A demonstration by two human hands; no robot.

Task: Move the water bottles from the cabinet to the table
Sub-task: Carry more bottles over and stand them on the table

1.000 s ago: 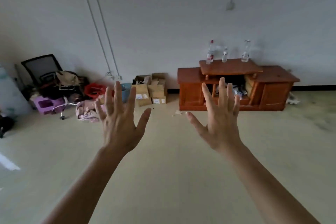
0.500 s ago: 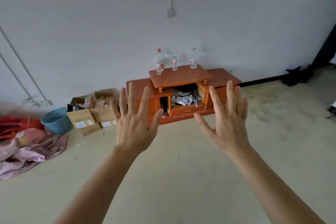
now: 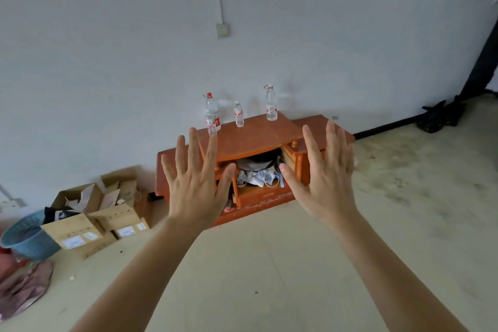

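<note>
- Water bottles [image 3: 238, 114] stand upright along the back edge of the wooden cabinet [image 3: 256, 140] top. A fourth seems to stand at its left corner, but that spot is blurry.
- Thin clear plastic, so probably light, squashy and slick. Grip each one mid-body, at the label.
- Both empty: left hand [image 3: 196, 186] and right hand [image 3: 326, 178] hover with fingers spread, well short of the bottles.

Both bare forearms reach forward and up from the lower edge of the view, converging slightly toward the middle. The left hand [image 3: 195, 191] is raised with its back to the camera, fingers straight and spread, thumb angled out to the right, holding nothing. The right hand [image 3: 327, 186] mirrors it beside and apart, fingers straight and closer together, thumb pointing left toward the other hand, also empty.
</note>
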